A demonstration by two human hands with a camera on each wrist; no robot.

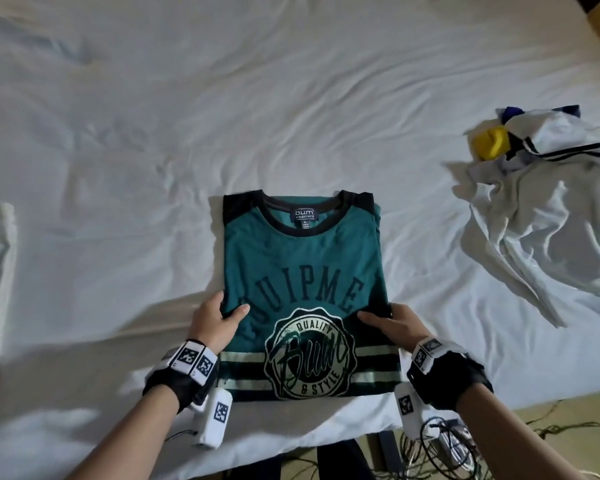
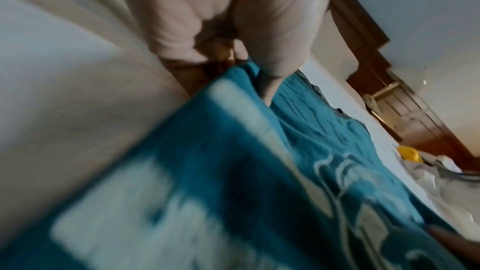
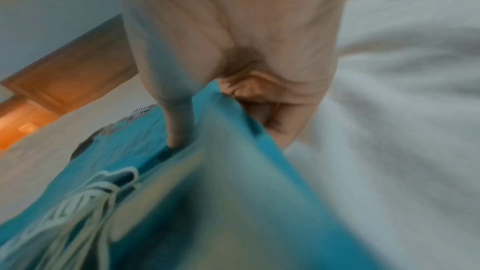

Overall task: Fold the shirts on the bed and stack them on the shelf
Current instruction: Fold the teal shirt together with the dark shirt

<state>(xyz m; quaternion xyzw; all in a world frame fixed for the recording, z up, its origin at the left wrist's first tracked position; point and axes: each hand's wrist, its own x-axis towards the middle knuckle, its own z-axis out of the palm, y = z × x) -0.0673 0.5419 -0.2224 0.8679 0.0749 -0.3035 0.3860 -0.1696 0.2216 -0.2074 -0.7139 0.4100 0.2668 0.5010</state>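
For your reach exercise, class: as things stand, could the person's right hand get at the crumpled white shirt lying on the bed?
Probably yes. The white shirt lies on the right hand's side with only bare sheet between, but that hand first must release the teal shirt.

The fingers of both hands (image 1: 302,320) lie hidden under the teal shirt (image 1: 302,258); the wrist views' near cloth seems blurred.

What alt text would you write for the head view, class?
Two hands, left hand and right hand, grip the side edges of a teal shirt lying on a white bed, thumbs on top. A crumpled white shirt lies to the right.
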